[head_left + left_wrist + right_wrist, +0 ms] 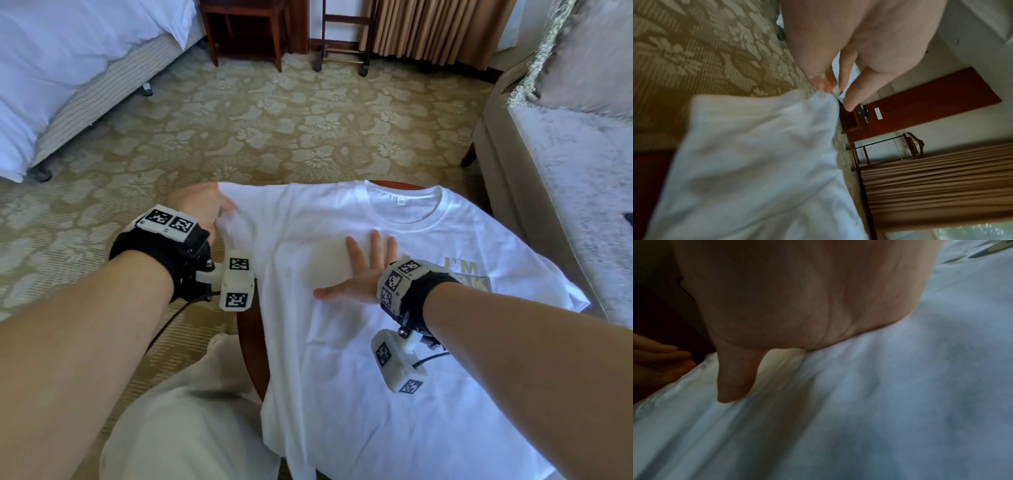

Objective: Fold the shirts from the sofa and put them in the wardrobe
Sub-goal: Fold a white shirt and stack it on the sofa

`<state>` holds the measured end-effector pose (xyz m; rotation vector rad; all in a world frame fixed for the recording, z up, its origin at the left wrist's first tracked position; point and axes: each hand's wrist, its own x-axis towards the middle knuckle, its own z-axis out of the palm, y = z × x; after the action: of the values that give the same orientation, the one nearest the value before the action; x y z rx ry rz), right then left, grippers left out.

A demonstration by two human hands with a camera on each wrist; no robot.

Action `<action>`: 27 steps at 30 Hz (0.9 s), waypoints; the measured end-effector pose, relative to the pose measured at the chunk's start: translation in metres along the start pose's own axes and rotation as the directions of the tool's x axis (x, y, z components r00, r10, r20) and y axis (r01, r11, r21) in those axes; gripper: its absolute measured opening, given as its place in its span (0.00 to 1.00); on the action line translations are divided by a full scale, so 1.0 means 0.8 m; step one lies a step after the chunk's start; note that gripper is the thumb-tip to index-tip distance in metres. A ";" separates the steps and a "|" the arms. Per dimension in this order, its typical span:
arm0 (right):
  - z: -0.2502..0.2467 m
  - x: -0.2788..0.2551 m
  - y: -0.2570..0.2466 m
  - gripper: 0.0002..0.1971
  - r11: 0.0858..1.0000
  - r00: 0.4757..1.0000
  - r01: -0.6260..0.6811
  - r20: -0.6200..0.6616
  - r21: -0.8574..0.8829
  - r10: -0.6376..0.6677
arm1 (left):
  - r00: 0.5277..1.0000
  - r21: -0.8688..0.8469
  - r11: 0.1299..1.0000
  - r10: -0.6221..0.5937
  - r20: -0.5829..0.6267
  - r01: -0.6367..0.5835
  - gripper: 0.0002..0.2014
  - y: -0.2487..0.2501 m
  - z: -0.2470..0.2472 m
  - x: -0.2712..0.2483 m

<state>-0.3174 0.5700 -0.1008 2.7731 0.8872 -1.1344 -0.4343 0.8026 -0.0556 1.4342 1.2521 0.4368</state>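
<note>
White T-shirt (394, 359) spread front-up over a dark wooden bench (251, 346), collar on the side away from the person, hem hanging over the near edge. The left hand (202, 205) pinches the shirt's left sleeve (236, 222) between thumb and fingertips (828, 84); the sleeve is lifted off the bench at the shirt's outer edge, and the cloth (756, 162) drapes from the grip toward the wrist camera. The right hand (363, 274) lies flat on the shirt's chest just below the collar (404, 202), fingers straight and spread, thumb (735, 378) extended toward the left hand; its palm (797, 296) presses the fabric (879, 402). A printed motif (462, 270) sits just beyond the right wrist. Left of the left hand, patterned carpet (239, 130) and a bed (68, 68); right of the right hand, a sofa (565, 164). Ahead of both hands, a curtain (438, 27).
</note>
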 end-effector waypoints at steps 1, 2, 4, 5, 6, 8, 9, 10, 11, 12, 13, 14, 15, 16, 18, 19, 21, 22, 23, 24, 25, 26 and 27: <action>0.001 0.000 0.000 0.66 1.000 1.000 -0.005 -0.007 -0.018 0.005 | 1.000 0.199 0.980 0.026 -0.005 -0.024 0.29 0.002 -0.002 -0.007; 0.001 0.001 -0.001 0.66 0.999 1.000 -0.012 -0.013 -0.036 0.011 | 0.998 0.352 0.935 0.058 -0.027 -0.044 0.30 -0.001 -0.002 -0.012; 0.002 0.002 -0.004 0.66 0.998 0.999 -0.027 -0.022 -0.064 0.025 | 0.998 0.382 0.924 0.050 -0.031 -0.034 0.32 -0.010 0.001 -0.017; 0.002 0.001 -0.005 0.66 0.997 0.999 -0.033 -0.023 -0.068 0.031 | 1.000 0.373 0.928 0.012 0.002 -0.012 0.29 -0.017 0.004 -0.023; 0.003 -0.001 -0.006 0.66 0.997 0.999 -0.038 -0.025 -0.068 0.036 | 0.997 0.403 0.915 -0.045 0.055 0.019 0.24 -0.024 0.009 -0.034; 0.003 -0.005 -0.007 0.64 0.996 0.999 -0.043 -0.036 -0.077 0.040 | 0.972 0.500 0.863 -0.175 0.156 0.075 0.19 -0.037 0.015 -0.050; 0.004 -0.007 -0.008 0.64 0.995 0.998 -0.044 -0.047 -0.084 0.041 | 0.961 0.553 0.830 -0.205 0.188 0.069 0.20 -0.043 0.018 -0.060; 0.005 -0.008 -0.010 0.64 0.995 0.997 -0.047 -0.061 -0.091 0.042 | 0.951 0.587 0.808 -0.221 0.216 0.054 0.21 -0.046 0.018 -0.070; 0.006 -0.010 -0.012 0.64 0.994 0.996 -0.055 -0.078 -0.097 0.048 | 0.942 0.612 0.790 -0.232 0.241 0.038 0.22 -0.051 0.020 -0.080; 0.007 -0.012 -0.014 0.64 0.992 0.993 -0.067 -0.101 -0.108 0.056 | 0.924 0.643 0.765 -0.263 0.277 0.025 0.24 -0.053 0.020 -0.087; 0.008 -0.017 -0.018 0.64 0.989 0.989 -0.079 -0.132 -0.123 0.062 | 0.896 0.691 0.723 -0.316 0.311 0.016 0.27 -0.055 0.020 -0.095; 0.009 -0.021 -0.022 0.64 0.987 0.985 -0.084 -0.165 -0.137 0.061 | 0.858 0.745 0.667 -0.385 0.341 0.004 0.29 -0.055 0.019 -0.105; 0.012 -0.027 -0.026 0.64 0.987 0.981 -0.078 -0.187 -0.139 0.051 | 0.812 0.789 0.615 -0.457 0.363 -0.007 0.31 -0.057 0.018 -0.115; 0.014 -0.034 -0.031 0.64 0.990 0.980 -0.063 -0.195 -0.128 0.037 | 0.766 0.819 0.573 -0.517 0.382 -0.021 0.32 -0.058 0.017 -0.125; 0.020 -0.047 -0.039 0.65 0.997 0.988 -0.018 -0.153 -0.079 0.006 | 0.728 0.847 0.529 -0.559 0.396 -0.055 0.30 -0.064 0.016 -0.134; 0.024 -0.054 -0.042 0.67 0.999 0.994 0.005 -0.112 -0.051 -0.011 | 0.748 0.848 0.523 -0.530 0.401 -0.084 0.24 -0.066 0.014 -0.139; 0.034 -0.069 -0.042 0.71 0.998 0.999 0.047 -0.022 -0.036 -0.047 | 0.778 0.831 0.543 -0.468 0.420 -0.121 0.14 -0.067 0.012 -0.149; 0.040 -0.076 -0.040 0.73 0.995 0.998 0.064 0.019 -0.073 -0.063 | 0.784 0.811 0.575 -0.452 0.426 -0.109 0.12 -0.067 0.010 -0.152; 0.045 -0.082 -0.036 0.75 0.987 0.996 0.083 0.050 -0.136 -0.077 | 0.795 0.787 0.612 -0.439 0.419 -0.077 0.11 -0.067 0.008 -0.155; 0.051 -0.087 -0.030 0.77 0.974 0.994 0.102 0.069 -0.203 -0.090 | 0.816 0.768 0.638 -0.414 0.404 -0.056 0.10 -0.067 0.004 -0.157; 0.057 -0.091 -0.024 0.78 0.958 0.991 0.122 0.077 -0.259 -0.105 | 0.837 0.756 0.654 -0.394 0.379 -0.034 0.10 -0.070 -0.001 -0.155; 0.060 -0.094 -0.017 0.79 0.945 0.990 0.138 0.076 -0.297 -0.120 | 0.853 0.752 0.659 -0.384 0.352 -0.014 0.10 -0.073 -0.007 -0.154; 0.062 -0.096 -0.012 0.79 0.938 0.989 0.143 0.073 -0.317 -0.127 | 0.857 0.755 0.656 -0.389 0.337 0.001 0.09 -0.074 -0.012 -0.153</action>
<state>-0.3984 0.5289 -0.0857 2.4423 1.1561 -0.9682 -0.5132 0.6915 -0.0596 1.8829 1.1943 -0.6579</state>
